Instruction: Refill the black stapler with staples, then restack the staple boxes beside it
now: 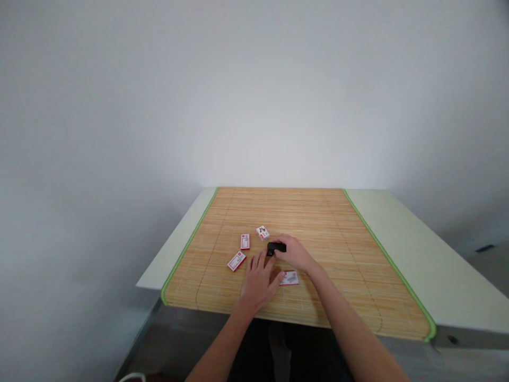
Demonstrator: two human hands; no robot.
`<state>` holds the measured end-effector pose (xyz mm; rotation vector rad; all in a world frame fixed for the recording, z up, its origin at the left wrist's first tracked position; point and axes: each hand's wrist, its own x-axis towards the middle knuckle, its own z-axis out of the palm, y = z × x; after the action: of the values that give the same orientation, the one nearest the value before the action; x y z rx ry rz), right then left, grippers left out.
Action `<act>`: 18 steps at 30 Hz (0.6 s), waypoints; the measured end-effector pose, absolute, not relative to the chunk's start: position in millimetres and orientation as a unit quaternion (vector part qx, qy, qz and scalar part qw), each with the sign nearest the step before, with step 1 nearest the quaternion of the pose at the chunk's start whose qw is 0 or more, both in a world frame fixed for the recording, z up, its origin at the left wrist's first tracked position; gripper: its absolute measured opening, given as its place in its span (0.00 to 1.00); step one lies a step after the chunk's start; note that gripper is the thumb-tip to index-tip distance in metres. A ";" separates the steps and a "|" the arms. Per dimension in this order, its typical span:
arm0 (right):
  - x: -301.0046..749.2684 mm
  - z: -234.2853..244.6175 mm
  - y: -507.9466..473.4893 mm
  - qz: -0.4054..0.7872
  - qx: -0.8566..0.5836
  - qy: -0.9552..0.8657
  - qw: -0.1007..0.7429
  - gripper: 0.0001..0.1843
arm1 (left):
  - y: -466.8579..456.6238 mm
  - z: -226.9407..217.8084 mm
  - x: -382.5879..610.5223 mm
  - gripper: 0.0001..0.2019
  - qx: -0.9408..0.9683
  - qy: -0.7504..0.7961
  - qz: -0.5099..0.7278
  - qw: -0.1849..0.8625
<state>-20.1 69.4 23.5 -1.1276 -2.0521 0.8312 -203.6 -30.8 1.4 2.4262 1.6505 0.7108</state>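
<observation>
My right hand [296, 253] is closed on a small black object [275, 248] on the bamboo mat [338, 244]. My left hand [260, 278] lies just beside it with fingers stretched out flat on the mat, holding nothing. Several small white and red boxes lie around the hands: one [236, 261] at the left, one [245, 241] behind it, one [263, 232] farther back, and one [290, 278] partly under my right wrist by my left thumb.
The mat has green edging [186, 245] and covers a pale table [417, 249] set against a white wall. The table's near edge runs just in front of my arms. A dark floor shows below.
</observation>
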 end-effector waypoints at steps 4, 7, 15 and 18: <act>-11.4 19.6 66.4 0.324 -0.417 -0.789 0.314 0.24 | -30.7 3.1 -204.5 0.29 0.803 0.535 0.249 0.085; 6.3 17.6 58.3 0.329 -0.412 -0.789 0.317 0.27 | -33.2 5.7 -206.7 0.29 0.801 0.522 0.271 0.111; 40.5 8.5 24.2 0.318 -0.522 -0.671 0.420 0.21 | -39.4 10.8 -209.4 0.15 0.810 0.480 0.291 0.167; 44.1 5.2 11.6 0.296 -0.562 -0.627 0.452 0.19 | -37.3 7.6 -206.0 0.12 0.795 0.513 0.290 0.142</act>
<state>44.1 11.6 5.2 -1.3874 -1.5478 0.7301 -206.0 -37.3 7.6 2.2948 1.4816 0.8362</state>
